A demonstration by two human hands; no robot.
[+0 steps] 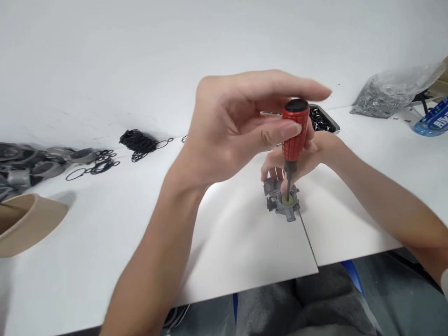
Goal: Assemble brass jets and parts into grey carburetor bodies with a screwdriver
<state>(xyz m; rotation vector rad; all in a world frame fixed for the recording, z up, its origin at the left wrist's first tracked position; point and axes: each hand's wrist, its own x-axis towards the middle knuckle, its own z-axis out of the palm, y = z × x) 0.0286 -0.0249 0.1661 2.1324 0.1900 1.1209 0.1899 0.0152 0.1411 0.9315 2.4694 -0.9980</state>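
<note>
My left hand is closed around the red handle of a screwdriver, with the thumb along its side and one finger stretched out above the black cap. The screwdriver points down, its tip at the round brass-coloured plate inside a small grey metal throttle body. That part rests on the white table. Behind it, my right hand grips its far side with bent fingers, partly hidden by the screwdriver and my left hand.
Grey ring-shaped parts lie at far left, near black rubber rings and a black bundle. A beige container stands front left. Behind my hands is a tray of small black parts; a plastic bag and blue packet lie right.
</note>
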